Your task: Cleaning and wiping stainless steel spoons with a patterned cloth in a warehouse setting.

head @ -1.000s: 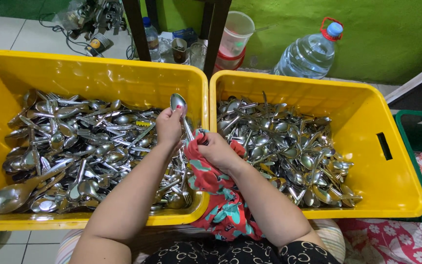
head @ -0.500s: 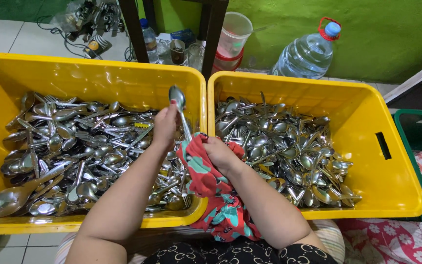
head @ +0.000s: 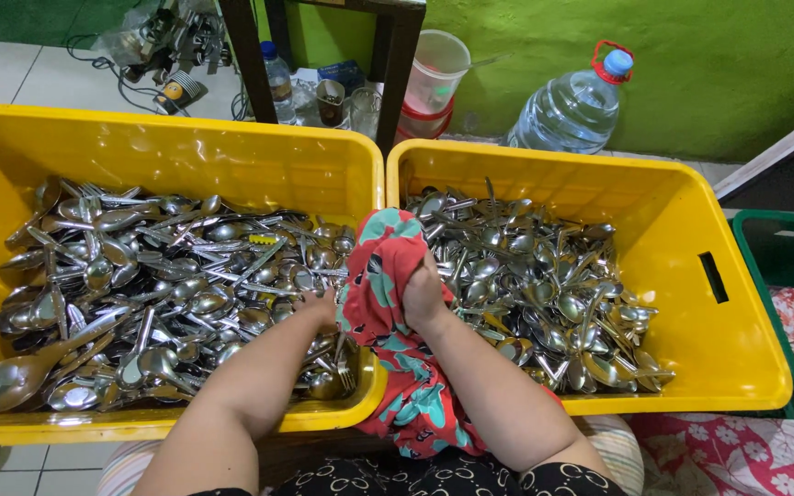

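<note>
Two yellow plastic bins stand side by side. The left bin (head: 140, 129) is piled with steel spoons and forks (head: 158, 276), and the right bin (head: 691, 349) holds another heap of steel cutlery (head: 544, 285). My right hand (head: 422, 296) grips a red floral cloth (head: 379, 276), lifted over the wall between the bins. Whether a spoon is wrapped in the cloth is hidden. My left hand (head: 317, 308) is down on the cutlery at the left bin's right side, beside the cloth, its fingers partly covered.
Against the green wall behind the bins stand a large water jug (head: 572, 106), a clear plastic pitcher (head: 436, 69), a small bottle (head: 277, 81) and dark table legs (head: 399, 64). A green crate (head: 778, 243) sits at the right. A big serving spoon (head: 2, 384) lies front left.
The spoon my left hand held upright is gone from view. My left hand dropped onto the left bin's cutlery. My right hand lifted the cloth higher over the divide.
</note>
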